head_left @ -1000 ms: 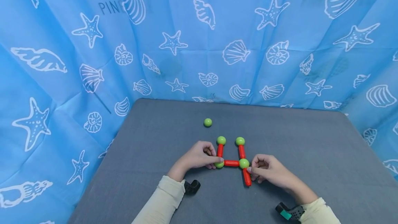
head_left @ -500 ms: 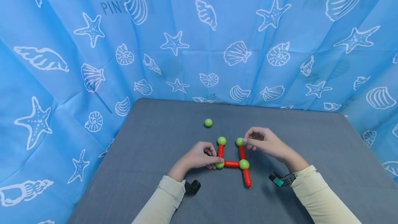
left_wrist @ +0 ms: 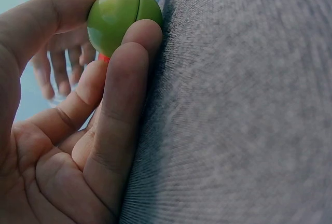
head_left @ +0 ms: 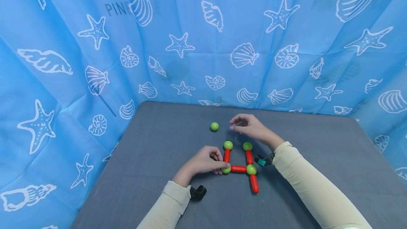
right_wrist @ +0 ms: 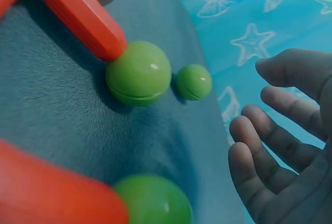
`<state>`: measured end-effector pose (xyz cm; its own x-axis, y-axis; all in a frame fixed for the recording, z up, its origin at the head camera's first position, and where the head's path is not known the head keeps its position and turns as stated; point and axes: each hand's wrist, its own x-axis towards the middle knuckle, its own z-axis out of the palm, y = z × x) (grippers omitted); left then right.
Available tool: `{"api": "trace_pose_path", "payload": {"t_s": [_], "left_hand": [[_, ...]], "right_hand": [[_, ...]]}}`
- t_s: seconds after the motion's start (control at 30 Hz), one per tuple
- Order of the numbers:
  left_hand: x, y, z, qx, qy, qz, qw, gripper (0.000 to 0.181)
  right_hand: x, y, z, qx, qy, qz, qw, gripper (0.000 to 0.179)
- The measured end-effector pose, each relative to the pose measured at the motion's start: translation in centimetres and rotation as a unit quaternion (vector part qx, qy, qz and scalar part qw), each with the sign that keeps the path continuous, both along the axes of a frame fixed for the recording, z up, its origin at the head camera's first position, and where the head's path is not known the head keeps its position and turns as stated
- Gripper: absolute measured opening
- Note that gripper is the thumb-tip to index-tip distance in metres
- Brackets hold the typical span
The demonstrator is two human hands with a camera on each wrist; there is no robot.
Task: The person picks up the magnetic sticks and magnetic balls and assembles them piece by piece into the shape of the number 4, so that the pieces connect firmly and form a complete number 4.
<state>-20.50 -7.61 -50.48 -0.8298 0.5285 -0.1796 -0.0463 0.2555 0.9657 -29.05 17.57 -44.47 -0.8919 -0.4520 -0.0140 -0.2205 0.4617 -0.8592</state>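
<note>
My left hand (head_left: 205,160) pinches the green ball (left_wrist: 111,24) at the near left corner of a ball-and-rod construction on the table. From that ball one red rod (head_left: 227,155) leads away to a far green ball (head_left: 228,145). Another red rod (head_left: 238,169) joins it to the near right green ball (head_left: 251,169). Two more rods leave this one: one reaches a far right green ball (head_left: 247,146), the other red rod (head_left: 254,183) points back with a bare end. Holding nothing, my right hand (head_left: 251,127) hovers with relaxed fingers right of a loose green ball (head_left: 214,126).
The grey cloth-covered table (head_left: 171,126) ends at the back against a blue curtain (head_left: 197,66) printed with shells and starfish. My right forearm (head_left: 314,183) passes over the table to the right of the construction.
My right hand has left the backward-pointing rod, moved up past the far right ball and swung left toward the loose ball. My left hand has stayed on its ball.
</note>
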Motion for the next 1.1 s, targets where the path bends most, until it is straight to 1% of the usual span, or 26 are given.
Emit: {"api": "trace_pose_path", "payload": {"t_s": [0.13,0.23,0.47,0.73,0.97,1.1], "left_hand": [[0.0,0.0,0.0,0.002,0.000,0.000,1.0000,0.026],[0.0,0.1,0.0,0.004,-0.002,0.000,1.0000,0.025],[-0.1,0.1,0.4,0.013,-0.009,-0.009,0.9998,0.024],[-0.3,-0.1,0.3,0.020,-0.008,-0.014,0.9997,0.023],[-0.3,-0.3,0.3,0.018,-0.009,-0.019,0.9996,0.022],[-0.3,-0.4,0.1,0.017,-0.011,-0.015,0.9997,0.022]], "right_hand": [[-1.5,-1.6,-0.6,0.025,0.010,0.018,0.9995,0.038],[-2.4,-2.7,-0.9,0.039,0.009,0.035,0.9986,0.040],[-3.7,-4.7,-1.1,0.076,0.003,0.067,0.9949,0.044],[-4.6,-5.6,-1.8,0.094,0.010,0.087,0.9916,0.040],[-4.8,-5.8,-2.1,0.095,0.014,0.083,0.9919,0.036],[-4.8,-5.9,-2.1,0.094,0.017,0.083,0.9920,0.036]]}}
